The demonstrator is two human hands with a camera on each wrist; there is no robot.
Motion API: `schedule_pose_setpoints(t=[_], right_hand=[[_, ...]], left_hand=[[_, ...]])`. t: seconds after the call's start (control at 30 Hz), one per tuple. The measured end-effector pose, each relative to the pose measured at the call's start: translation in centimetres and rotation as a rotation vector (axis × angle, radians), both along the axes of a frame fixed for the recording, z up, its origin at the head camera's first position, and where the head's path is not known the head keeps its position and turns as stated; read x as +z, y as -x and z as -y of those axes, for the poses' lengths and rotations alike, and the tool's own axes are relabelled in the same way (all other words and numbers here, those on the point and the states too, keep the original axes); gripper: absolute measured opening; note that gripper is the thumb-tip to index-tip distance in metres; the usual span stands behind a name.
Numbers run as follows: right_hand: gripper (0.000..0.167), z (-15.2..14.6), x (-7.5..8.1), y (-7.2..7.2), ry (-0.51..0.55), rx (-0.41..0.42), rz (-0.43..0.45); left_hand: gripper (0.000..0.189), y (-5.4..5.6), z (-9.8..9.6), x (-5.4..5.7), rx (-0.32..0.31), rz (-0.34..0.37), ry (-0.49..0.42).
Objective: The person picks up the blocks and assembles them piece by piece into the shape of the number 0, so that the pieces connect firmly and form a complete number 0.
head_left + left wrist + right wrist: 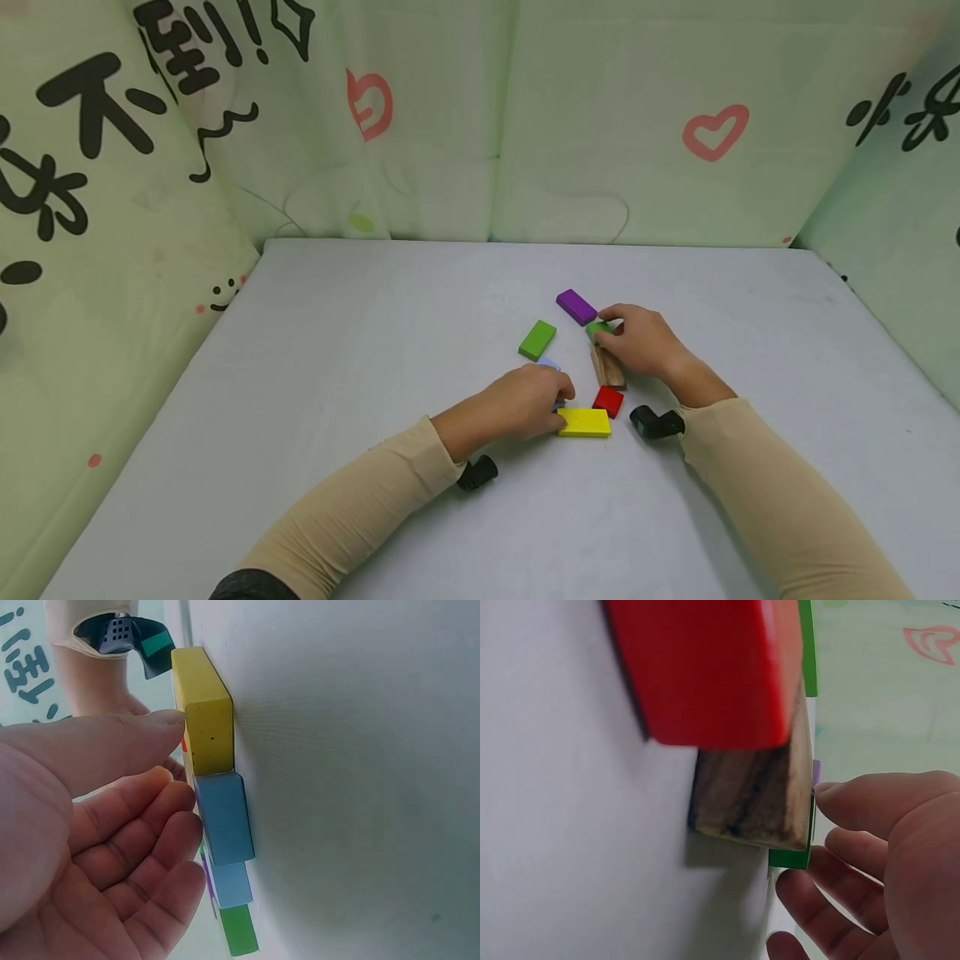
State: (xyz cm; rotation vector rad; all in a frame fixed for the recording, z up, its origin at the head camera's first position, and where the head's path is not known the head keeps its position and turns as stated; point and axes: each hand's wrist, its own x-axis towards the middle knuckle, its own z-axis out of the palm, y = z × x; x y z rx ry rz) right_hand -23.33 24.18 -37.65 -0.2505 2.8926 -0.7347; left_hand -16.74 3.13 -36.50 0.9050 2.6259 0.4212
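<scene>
My left hand [525, 402] rests at the left end of a yellow block [587, 423], its thumb touching that block. The loosely bent fingers lie along a blue block [223, 817] that meets the yellow one in the left wrist view. With thumb and fingers, my right hand [647, 343] pinches a green block [595, 330] at the far end of a brown wooden block [607, 369]; part of the green block is hidden by the hand. A red block [608, 402] sits between the wooden and yellow blocks.
Behind the held block lies a purple block [576, 307]. A second green block [537, 340] and a light blue block [232, 883] continue the ring on the left. The white table [375, 333] is bordered by pale green curtains [600, 125]. Black wrist cameras hang below both cuffs.
</scene>
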Motion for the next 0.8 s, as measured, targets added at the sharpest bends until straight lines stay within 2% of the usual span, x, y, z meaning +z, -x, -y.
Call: schedule_pose_setpoints(t=[0.4,0.8], right_hand=[[0.043,0.12,0.18,-0.11,-0.014,-0.002,-0.006],[0.041,0.08,0.07,-0.12,-0.008,0.031,-0.014]], left_hand=[[0.036,-0.02,-0.11,0.10,0.010,0.005,0.017],[0.036,0.05,-0.09,0.12,0.004,0.001,0.018]])
